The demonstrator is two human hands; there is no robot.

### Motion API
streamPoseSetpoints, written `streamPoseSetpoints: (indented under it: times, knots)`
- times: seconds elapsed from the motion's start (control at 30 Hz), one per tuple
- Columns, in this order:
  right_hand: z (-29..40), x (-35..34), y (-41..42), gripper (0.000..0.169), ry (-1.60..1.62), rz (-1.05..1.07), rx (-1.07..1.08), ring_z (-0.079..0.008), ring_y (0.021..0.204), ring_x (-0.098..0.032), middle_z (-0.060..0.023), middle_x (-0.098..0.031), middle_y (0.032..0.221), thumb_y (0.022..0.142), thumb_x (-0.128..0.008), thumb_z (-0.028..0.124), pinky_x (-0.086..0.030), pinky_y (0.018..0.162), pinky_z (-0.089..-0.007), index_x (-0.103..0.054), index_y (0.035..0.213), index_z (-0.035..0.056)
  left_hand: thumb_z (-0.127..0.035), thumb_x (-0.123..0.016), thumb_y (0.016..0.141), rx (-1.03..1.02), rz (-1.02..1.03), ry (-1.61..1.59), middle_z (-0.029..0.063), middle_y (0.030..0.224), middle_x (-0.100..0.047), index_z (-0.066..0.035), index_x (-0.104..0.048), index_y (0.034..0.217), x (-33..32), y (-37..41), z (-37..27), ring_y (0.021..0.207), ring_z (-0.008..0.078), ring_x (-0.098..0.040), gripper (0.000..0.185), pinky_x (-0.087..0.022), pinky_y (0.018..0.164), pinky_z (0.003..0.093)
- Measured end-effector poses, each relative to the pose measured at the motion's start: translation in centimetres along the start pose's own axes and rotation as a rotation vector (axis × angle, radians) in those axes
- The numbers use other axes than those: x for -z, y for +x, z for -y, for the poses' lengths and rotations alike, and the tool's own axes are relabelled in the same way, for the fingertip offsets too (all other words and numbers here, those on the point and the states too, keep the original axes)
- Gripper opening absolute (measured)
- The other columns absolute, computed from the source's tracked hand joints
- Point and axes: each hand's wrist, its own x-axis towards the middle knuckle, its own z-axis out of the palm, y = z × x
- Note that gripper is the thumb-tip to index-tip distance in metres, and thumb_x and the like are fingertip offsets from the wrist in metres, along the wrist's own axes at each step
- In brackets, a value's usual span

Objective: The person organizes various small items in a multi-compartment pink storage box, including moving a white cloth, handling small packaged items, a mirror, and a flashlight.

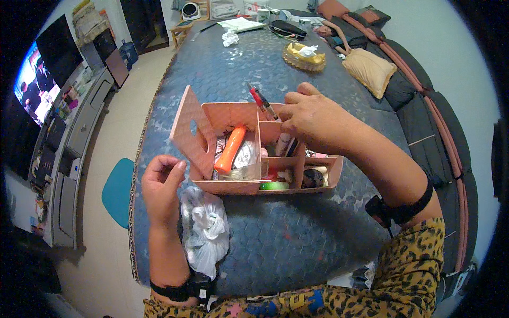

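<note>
A pink plastic organizer box (264, 187) with compartments lies on the table, its lid (191, 133) tilted up at the left. My right hand (314, 119) is over the box's upper right, fingers curled beside pens (262, 101) standing in the back compartment; whether it touches or holds anything is hidden. Left of the box, my left hand (163, 179) is raised with fingers loosely curled and nothing seen in it. An orange cylindrical object (231, 149) rests in the left compartment. Green tape (274, 185) and a dark round object (313, 177) occupy front compartments.
A knotted white plastic bag (206, 234) lies near my left forearm. Farther back on the table (222, 79) are a glass dish (304, 63), crumpled tissue (230, 37), papers (242, 24) and a black pouch (287, 30). A person (332, 33) lies on the sofa at the right.
</note>
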Motion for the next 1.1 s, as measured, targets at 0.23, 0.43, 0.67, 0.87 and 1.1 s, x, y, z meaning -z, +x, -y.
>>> streamPoseSetpoints:
  times: [0.23,0.43,0.67,0.87,1.1]
  knots:
    - [0.7,-0.7,-1.0,0.023,0.285,-0.004,-0.206,-0.0323,0.089,-0.062,-0.0107,-0.059,0.111,0.071,-0.064,0.005,-0.052,0.075,-0.0417,-0.069,0.093,0.0104,-0.006,-0.066,0.083,-0.027,0.01,-0.009,-0.0014,0.071,-0.052,-0.006,-0.056,0.085,-0.4,-0.2,0.0,0.062,0.0077,-0.047,0.01,-0.036,0.056,0.0209]
    - [1.0,0.0,-0.2,0.019,0.16,0.051,-0.185,-0.0332,0.09,-0.063,-0.0124,-0.059,0.115,0.073,-0.063,0.009,-0.051,0.076,-0.0433,-0.068,0.091,0.0075,-0.006,-0.065,0.083,-0.006,0.018,-0.003,-0.0013,0.071,-0.051,-0.006,-0.055,0.085,-0.2,-0.2,0.0,0.062,0.0072,-0.046,0.01,-0.036,0.057,0.0205]
    - [2.3,0.1,1.5,0.016,0.476,0.151,-0.164,-0.0331,0.089,-0.061,-0.0137,-0.065,0.093,0.076,-0.065,0.017,-0.049,0.074,-0.0423,-0.066,0.079,0.0012,-0.008,-0.068,0.082,-0.001,0.03,-0.022,-0.0014,0.074,-0.056,-0.005,-0.058,0.085,0.1,-0.1,0.4,0.065,0.0057,-0.049,0.011,-0.037,0.059,0.0195]
    - [1.8,0.6,2.3,0.02,0.344,0.216,-0.14,-0.0337,0.089,-0.06,-0.0145,-0.064,0.095,0.076,-0.065,0.017,-0.049,0.075,-0.0426,-0.065,0.088,0.0008,-0.007,-0.067,0.082,-0.002,0.027,-0.001,-0.0011,0.073,-0.054,-0.005,-0.057,0.086,0.0,0.0,0.5,0.063,0.0069,-0.047,0.01,-0.037,0.058,0.0204]
    - [1.6,0.4,-0.1,0.03,0.265,0.22,-0.432,-0.0333,0.099,-0.059,-0.0135,-0.059,0.106,0.07,-0.069,0.008,-0.05,0.082,-0.0416,-0.067,0.099,0.0085,-0.007,-0.066,0.082,-0.007,0.009,-0.004,-0.0007,0.072,-0.052,-0.006,-0.057,0.085,-0.5,-0.2,0.0,0.062,0.0078,-0.047,0.01,-0.037,0.058,0.0209]
